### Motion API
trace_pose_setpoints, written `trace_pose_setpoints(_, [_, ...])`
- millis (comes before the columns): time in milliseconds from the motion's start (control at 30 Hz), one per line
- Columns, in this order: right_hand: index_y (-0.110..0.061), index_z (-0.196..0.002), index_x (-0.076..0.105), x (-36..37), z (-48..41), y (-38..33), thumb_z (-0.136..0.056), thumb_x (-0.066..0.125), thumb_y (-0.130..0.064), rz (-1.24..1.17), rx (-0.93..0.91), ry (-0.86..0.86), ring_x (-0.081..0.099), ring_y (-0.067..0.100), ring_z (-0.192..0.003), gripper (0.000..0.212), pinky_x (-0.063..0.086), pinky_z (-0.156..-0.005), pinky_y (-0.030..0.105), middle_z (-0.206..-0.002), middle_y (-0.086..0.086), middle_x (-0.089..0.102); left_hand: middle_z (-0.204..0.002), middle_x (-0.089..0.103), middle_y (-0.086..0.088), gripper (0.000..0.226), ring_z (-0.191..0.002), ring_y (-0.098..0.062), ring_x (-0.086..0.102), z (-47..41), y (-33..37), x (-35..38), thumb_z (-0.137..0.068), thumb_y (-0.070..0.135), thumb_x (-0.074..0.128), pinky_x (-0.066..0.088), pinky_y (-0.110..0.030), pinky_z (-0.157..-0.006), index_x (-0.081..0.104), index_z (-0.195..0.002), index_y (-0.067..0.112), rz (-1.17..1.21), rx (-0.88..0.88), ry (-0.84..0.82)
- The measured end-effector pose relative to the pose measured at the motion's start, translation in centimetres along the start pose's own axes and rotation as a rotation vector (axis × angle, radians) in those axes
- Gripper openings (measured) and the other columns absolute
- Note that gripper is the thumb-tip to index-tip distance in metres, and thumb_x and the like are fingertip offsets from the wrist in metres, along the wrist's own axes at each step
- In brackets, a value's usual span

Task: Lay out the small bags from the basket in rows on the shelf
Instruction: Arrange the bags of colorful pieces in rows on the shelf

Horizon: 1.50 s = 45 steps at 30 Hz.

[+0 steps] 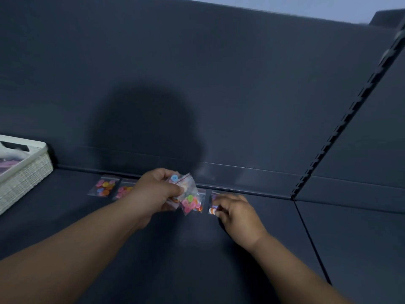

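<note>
Left hand [157,189] grips bunch of small bags [189,199] of coloured buttons above shelf [65,216]. Right hand [234,210] pinches one bag [213,204] lying on the shelf. Two more bags [104,186] lie near basket [26,172]. Any print is too blurred to read.

I look at a dark shelf [65,227] that meets a dark back panel [241,95]. A white woven basket [24,174] sits at its left end. Near the back edge lie small clear bags of coloured buttons: a first bag [104,186], a second bag [123,191] just beside it and partly hidden, and a far bag [213,204] well to the right, mostly covered.
</note>
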State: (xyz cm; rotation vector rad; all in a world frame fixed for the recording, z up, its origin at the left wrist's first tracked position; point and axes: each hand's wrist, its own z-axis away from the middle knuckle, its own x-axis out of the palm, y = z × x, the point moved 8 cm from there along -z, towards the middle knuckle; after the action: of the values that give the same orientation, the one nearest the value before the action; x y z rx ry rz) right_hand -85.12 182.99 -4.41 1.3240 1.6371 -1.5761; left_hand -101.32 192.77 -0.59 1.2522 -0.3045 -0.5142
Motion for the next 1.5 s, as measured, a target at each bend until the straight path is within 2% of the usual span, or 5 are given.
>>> trace_pose_setpoints(333, [-0.012, -0.092, 0.065, -2.5, -0.2, -3.7, -0.086, 0.063, -0.004, -1.057, 0.334, -0.048, 0.058, 0.021, -0.073, 0.01, 0.047, -0.066, 0.03, -0.085, 0.014, 0.065, -0.083, 0.068, -0.006, 0.024, -0.056, -0.012, 0.062, 0.6, 0.9, 3.5, -0.08, -0.004, 0.064, 0.05, -0.025, -0.05, 0.061, -0.096, 0.014, 0.0, 0.026, -0.137])
trace_pose_setpoints(567, [-0.009, -0.083, 0.058, -4.9, 1.4, 0.5, -0.086, 0.058, 0.006, -1.014, 0.555, 0.127, 0.056, 0.006, -0.045, 0.015, 0.042, -0.041, 0.016, -0.067, 0.005, 0.064, -0.09, 0.068, -0.014, 0.02, -0.068, -0.024, 0.067, 0.3, 0.2, 4.5, -0.089, -0.001, 0.054, 0.055, -0.037, -0.067, 0.059, -0.105, 0.009, 0.067, -0.059, -0.102])
trace_pose_setpoints(833, [-0.013, -0.09, 0.058, -4.3, 3.7, 7.7, -0.075, 0.048, 0.013, -0.654, 0.775, 0.18, 0.069, 0.022, -0.07, 0.032, 0.059, -0.066, 0.036, -0.083, 0.008, 0.069, -0.094, 0.069, -0.014, 0.018, -0.077, -0.025, 0.067, 0.1, -0.4, 4.6, -0.09, -0.003, 0.053, 0.058, -0.037, -0.067, 0.063, -0.099, 0.01, 0.02, -0.058, -0.071])
trace_pose_setpoints(1000, [-0.019, -0.097, 0.054, -4.7, 3.9, 7.6, -0.078, 0.054, -0.002, -0.366, 0.734, 0.185, 0.057, 0.003, -0.063, 0.025, 0.04, -0.049, 0.014, -0.072, -0.009, 0.061, -0.089, 0.07, -0.011, 0.012, -0.075, -0.02, 0.065, -0.1, -0.5, 5.0, -0.089, 0.002, 0.057, 0.053, -0.035, -0.069, 0.065, -0.094, 0.009, 0.013, -0.044, -0.065])
trace_pose_setpoints(1500, [-0.014, -0.114, 0.058, -6.4, 3.2, 5.2, -0.086, 0.065, -0.021, -0.393, 0.565, 0.262, 0.062, 0.016, -0.089, 0.03, 0.051, -0.079, 0.024, -0.104, 0.0, 0.062, -0.075, 0.069, -0.007, 0.016, -0.061, -0.015, 0.063, 0.5, 0.0, 6.1, -0.085, -0.004, 0.058, 0.05, -0.025, -0.054, 0.061, -0.081, 0.012, 0.016, -0.067, -0.074])
